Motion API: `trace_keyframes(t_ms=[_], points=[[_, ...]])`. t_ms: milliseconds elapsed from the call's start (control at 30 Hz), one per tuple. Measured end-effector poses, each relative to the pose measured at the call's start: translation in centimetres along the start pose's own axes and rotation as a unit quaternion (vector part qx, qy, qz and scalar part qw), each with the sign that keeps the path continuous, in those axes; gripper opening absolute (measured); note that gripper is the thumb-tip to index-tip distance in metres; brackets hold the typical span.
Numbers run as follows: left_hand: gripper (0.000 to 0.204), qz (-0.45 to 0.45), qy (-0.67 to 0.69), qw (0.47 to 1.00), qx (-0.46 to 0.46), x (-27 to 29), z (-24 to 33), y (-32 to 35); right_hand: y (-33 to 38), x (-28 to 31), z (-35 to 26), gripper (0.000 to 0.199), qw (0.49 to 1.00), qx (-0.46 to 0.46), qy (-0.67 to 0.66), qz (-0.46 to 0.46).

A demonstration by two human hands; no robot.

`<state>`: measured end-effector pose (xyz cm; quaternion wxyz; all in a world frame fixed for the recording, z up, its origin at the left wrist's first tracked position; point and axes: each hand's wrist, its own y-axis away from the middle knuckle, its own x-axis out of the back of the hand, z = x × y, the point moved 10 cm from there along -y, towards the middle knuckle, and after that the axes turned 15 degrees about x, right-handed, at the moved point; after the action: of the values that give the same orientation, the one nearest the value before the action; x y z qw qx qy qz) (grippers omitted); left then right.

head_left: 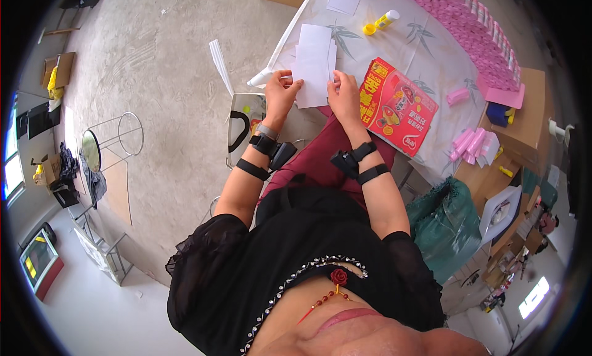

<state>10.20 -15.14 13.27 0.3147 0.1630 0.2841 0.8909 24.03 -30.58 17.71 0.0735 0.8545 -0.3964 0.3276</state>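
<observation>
White paper sheets (314, 57) lie partly overlapped at the near left edge of the covered table, the closest one reaching past the edge over my lap. My left hand (282, 98) pinches the left side of that near sheet, its fingers curled and thumb pressed to the paper. At the opposite side, the fingertips of my right hand (345, 100) are closed on the sheet's right edge. A red printed flat package (401, 106) with yellow lettering rests just right of my right hand. Farther back lies a glue stick (387, 20) beside its yellow cap (369, 29).
Rows of pink wrapped tubes (462, 32) are stacked along the table's far right side. More pink rolls (470, 143) lie by cardboard boxes (527, 118) at the right. A green sack (447, 223) stands near my right elbow. A round-topped stool (92, 150) is on the floor at left.
</observation>
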Motion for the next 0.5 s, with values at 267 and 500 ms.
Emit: trace_keyframes(t_ms=[267, 500], points=[[0.040, 0.016, -0.076, 0.996, -0.047, -0.2, 0.6, -0.6, -1.5, 0.0, -2.4, 0.038, 0.987, 0.082, 0.138, -0.017], [0.029, 0.042, -0.039, 0.998, -0.030, -0.1, 0.7, -0.9, -1.3, -0.1, -2.3, 0.039, 0.989, 0.078, 0.122, -0.024]])
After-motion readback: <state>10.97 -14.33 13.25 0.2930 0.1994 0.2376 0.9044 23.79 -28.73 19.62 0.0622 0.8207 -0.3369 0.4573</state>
